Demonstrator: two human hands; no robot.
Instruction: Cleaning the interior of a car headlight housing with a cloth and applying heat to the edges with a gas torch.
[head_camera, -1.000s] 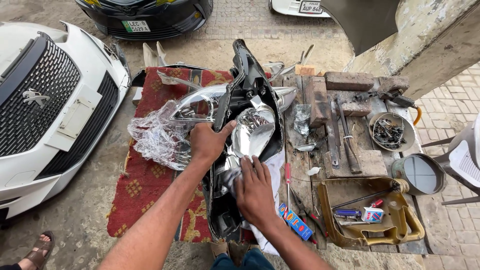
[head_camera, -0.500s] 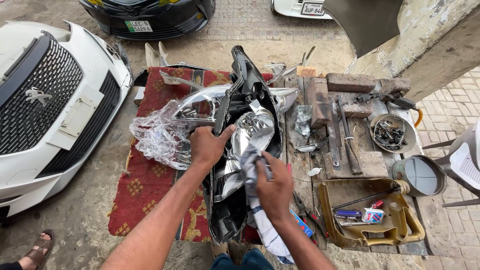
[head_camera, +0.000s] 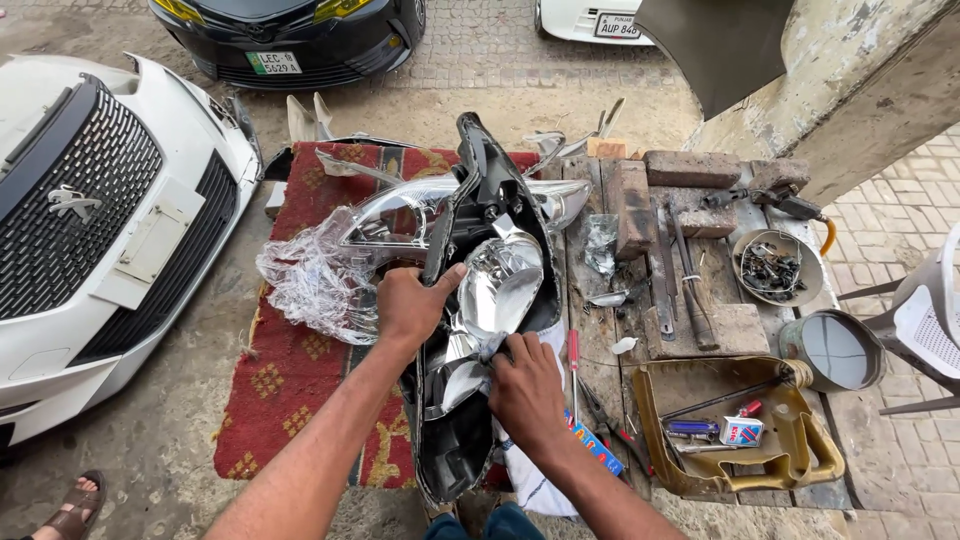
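Black headlight housing (head_camera: 470, 430) gripped by left hand (head_camera: 408, 305), chrome reflector (head_camera: 497, 285) inside, right hand (head_camera: 527, 388) pinching cloth (head_camera: 488, 347).

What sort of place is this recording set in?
Most likely an open-air roadside car repair spot: a white car with its front bared is parked on paving, a black headlight housing sits on a wooden bench, with hand tools on it.

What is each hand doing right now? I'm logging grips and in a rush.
Left hand: closed on the black headlight housing edge.
Right hand: fingers pinched on the chrome reflector inside the housing.
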